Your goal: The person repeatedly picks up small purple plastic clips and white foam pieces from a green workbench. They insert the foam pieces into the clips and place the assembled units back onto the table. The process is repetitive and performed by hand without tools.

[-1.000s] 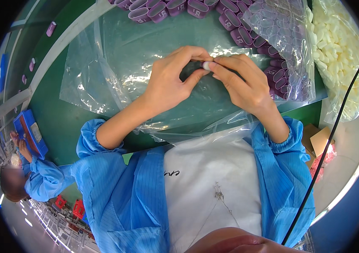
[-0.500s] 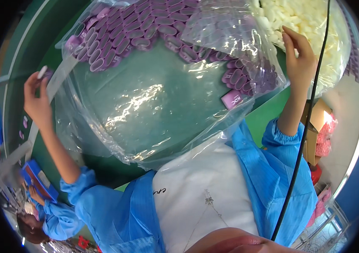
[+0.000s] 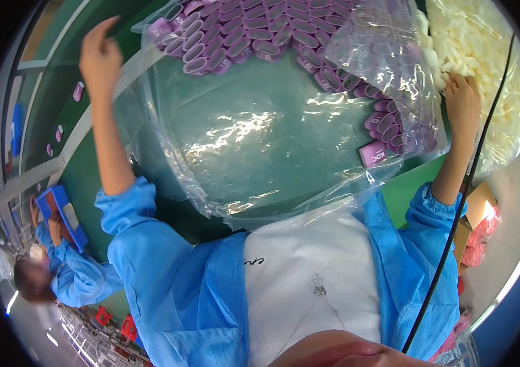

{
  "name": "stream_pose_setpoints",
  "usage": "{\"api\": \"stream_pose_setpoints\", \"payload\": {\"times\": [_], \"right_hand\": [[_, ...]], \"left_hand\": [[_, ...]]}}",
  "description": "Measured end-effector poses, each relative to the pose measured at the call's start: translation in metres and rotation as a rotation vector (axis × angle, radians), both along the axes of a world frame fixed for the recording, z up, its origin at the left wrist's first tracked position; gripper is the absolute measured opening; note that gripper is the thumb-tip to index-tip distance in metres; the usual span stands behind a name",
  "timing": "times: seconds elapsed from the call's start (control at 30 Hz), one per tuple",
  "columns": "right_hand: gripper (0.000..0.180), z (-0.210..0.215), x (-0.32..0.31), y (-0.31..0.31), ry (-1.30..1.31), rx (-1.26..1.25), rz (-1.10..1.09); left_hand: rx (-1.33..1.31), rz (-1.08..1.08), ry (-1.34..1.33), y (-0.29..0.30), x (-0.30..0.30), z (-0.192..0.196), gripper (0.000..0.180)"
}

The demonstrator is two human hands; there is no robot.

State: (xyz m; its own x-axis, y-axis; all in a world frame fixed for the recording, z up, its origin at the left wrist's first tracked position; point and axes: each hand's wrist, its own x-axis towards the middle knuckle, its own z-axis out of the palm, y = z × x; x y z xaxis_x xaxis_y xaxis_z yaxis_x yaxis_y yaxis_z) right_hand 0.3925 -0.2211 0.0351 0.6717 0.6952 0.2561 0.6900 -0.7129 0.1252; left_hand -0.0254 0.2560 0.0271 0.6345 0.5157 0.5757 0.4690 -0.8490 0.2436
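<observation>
My left hand [image 3: 101,61] is raised at the far left, over the edge of the green conveyor belt. Its fingers are partly spread with nothing visible between them. At the right, my right hand [image 3: 463,101] reaches into the heap of small white pieces [image 3: 468,43] in a clear plastic bag. Its fingers are curled together against the pieces, and anything they hold is hidden. In front of me, many purple oval sleeves [image 3: 266,49] stand packed in rows, open ends up, on clear plastic sheeting [image 3: 211,134]. One purple sleeve [image 3: 373,154] lies on its side nearer me.
Several purple pieces [image 3: 78,91] lie spaced along the belt. A black cable [image 3: 455,220] hangs across the right side. Behind it is a cardboard box [image 3: 479,205] with pink material. At lower left, another person in a blue sleeve [image 3: 79,275] has hands at a blue tray [image 3: 64,214].
My left hand no longer holds the white-and-purple piece and has moved farther away. My right hand has come down onto the white pieces. The whole view has shifted.
</observation>
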Motion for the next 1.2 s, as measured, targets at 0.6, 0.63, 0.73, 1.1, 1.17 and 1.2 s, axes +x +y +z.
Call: {"api": "stream_pose_setpoints", "payload": {"times": [0.6,0.63,0.73,1.1,1.17,1.2], "right_hand": [[0.016,0.015,-0.186,0.085,1.127,0.657,0.781],[0.015,0.014,-0.191,0.088,1.098,0.631,0.826],[0.017,0.003,-0.203,0.09,1.047,0.552,0.915],[0.026,-0.01,-0.212,0.1,0.662,0.614,1.099],[0.029,-0.015,-0.213,0.1,0.65,0.67,1.106],[0.03,-0.017,-0.213,0.098,0.65,0.686,1.1]], "left_hand": [[-0.737,-0.382,-0.069,-0.254,0.052,0.016,0.04],[-0.77,-0.393,-0.069,-0.259,0.051,0.009,0.044],[-0.844,-0.41,-0.058,-0.268,0.047,-0.003,0.053],[-0.802,-0.44,-0.134,-0.271,0.045,-0.014,0.05],[-0.803,-0.442,-0.145,-0.271,0.045,-0.016,0.048],[-0.804,-0.442,-0.15,-0.271,0.045,-0.017,0.048]]}}
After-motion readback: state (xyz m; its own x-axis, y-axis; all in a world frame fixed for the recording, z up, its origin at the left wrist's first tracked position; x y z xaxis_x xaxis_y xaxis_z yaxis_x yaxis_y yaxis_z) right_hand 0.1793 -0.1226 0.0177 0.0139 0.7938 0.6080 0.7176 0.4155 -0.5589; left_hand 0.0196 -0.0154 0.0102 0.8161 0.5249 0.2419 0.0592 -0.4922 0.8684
